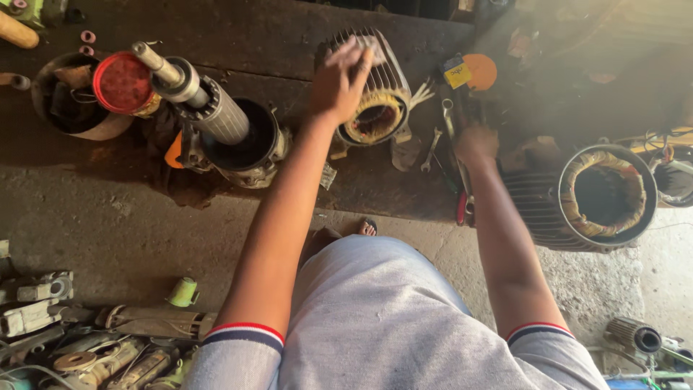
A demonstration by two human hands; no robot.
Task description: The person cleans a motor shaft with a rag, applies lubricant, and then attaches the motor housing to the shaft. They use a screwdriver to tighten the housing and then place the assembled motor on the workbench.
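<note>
My left hand (339, 78) rests on top of a small finned motor stator (381, 94) with copper windings showing at its open end; the fingers lie flat on the fins and seem to press a pale scrap against them. My right hand (475, 142) reaches down among hand tools, a spanner (432, 148) and red-handled pliers (462, 206), on the dark floor; its fingers are curled and blurred, and whether it grips one is unclear. A rotor with its shaft (195, 94) lies tilted across a round motor end housing (245, 144) to the left.
A larger finned stator (585, 191) lies at the right. A red lid (121, 83) sits on a round tin at upper left. An orange disc and yellow tag (469, 72) lie behind the tools. Scrap parts (86, 347) pile at bottom left. A sandalled foot (367, 227) shows below.
</note>
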